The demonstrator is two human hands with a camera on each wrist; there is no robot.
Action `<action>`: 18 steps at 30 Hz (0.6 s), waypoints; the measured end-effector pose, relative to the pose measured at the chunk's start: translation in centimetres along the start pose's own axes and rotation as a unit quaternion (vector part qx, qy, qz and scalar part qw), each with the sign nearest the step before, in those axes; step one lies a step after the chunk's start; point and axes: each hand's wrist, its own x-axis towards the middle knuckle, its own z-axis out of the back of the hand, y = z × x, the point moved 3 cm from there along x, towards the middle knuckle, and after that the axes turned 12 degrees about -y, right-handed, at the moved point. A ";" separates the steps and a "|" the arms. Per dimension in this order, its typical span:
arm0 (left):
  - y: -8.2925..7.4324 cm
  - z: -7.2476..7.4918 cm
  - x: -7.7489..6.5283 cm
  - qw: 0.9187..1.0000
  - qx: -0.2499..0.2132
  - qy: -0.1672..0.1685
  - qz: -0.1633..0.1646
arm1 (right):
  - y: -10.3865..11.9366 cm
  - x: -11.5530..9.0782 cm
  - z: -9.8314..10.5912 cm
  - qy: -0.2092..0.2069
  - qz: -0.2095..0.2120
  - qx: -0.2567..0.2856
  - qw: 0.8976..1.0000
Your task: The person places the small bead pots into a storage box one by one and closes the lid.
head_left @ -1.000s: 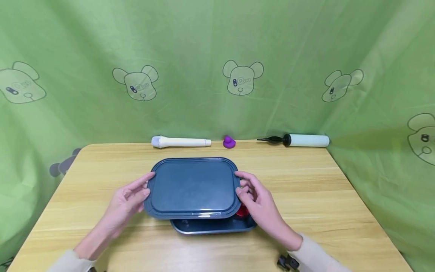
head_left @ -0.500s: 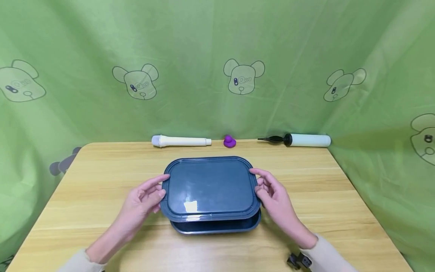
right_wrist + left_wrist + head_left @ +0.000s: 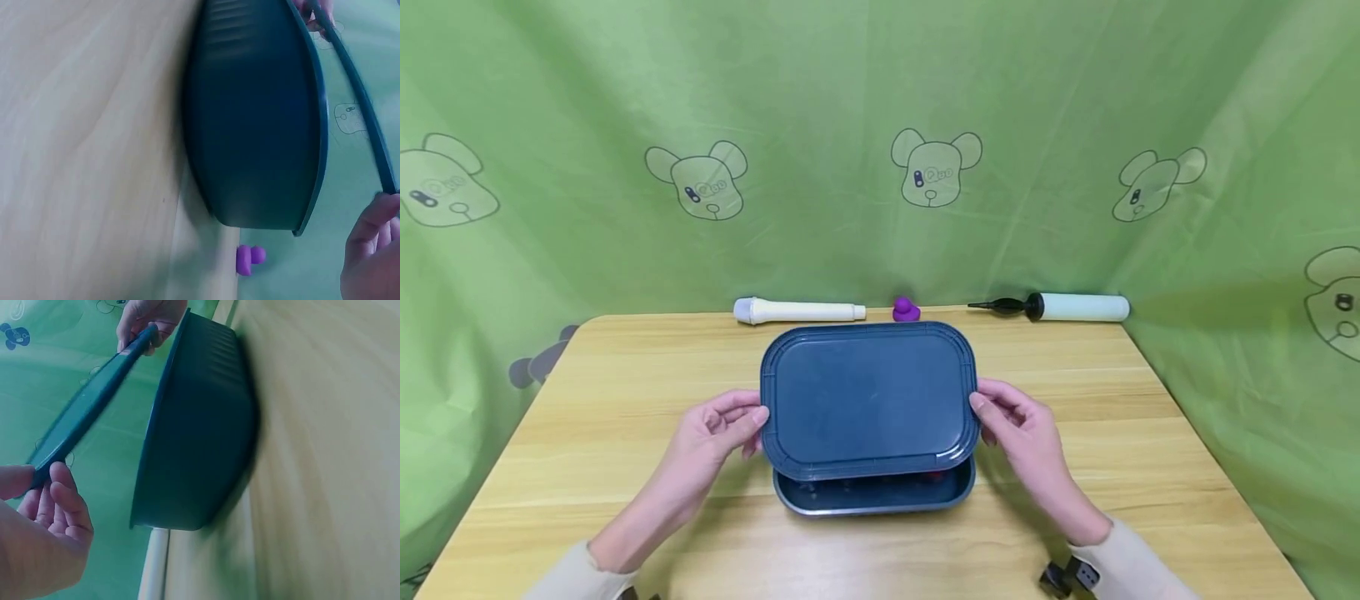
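A dark blue rectangular lid with rounded corners is held by both hands above a matching box. My left hand pinches the lid's left edge, thumb on top and fingers beneath. At the opposite edge my right hand pinches it the same way. In both wrist views a gap shows between the lid and the rim of the box, which stands on the table. The lid is tilted, its far edge higher. Something red shows faintly inside the box; most of the inside is hidden under the lid.
Along the back edge of the wooden table lie a white toy microphone, a small purple duck and a white hand pump with a black nozzle. A green curtain with printed bear heads hangs behind.
Both hands first carried the lid to the right, over the box. Since then its far edge has risen, and more of the box's front interior shows.
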 end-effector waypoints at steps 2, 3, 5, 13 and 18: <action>-0.2 0.1 0.0 1.000 0.015 -0.006 -0.020 | 0.0 0.1 0.1 -0.015 -0.004 -0.003 1.000; -0.4 0.1 0.0 0.999 0.020 -0.009 -0.027 | 0.0 0.1 0.2 -0.020 -0.004 -0.003 1.000; -0.6 0.3 -0.1 0.999 0.027 -0.014 -0.037 | 0.1 0.1 0.2 -0.028 -0.005 0.000 1.000; -1.0 0.7 -0.3 0.996 -0.012 0.046 -0.072 | 1.1 -0.1 0.8 0.006 -0.005 0.017 1.000; -0.6 0.6 -0.4 0.996 -0.018 0.060 -0.066 | 1.0 -0.3 1.3 0.043 0.011 0.002 0.999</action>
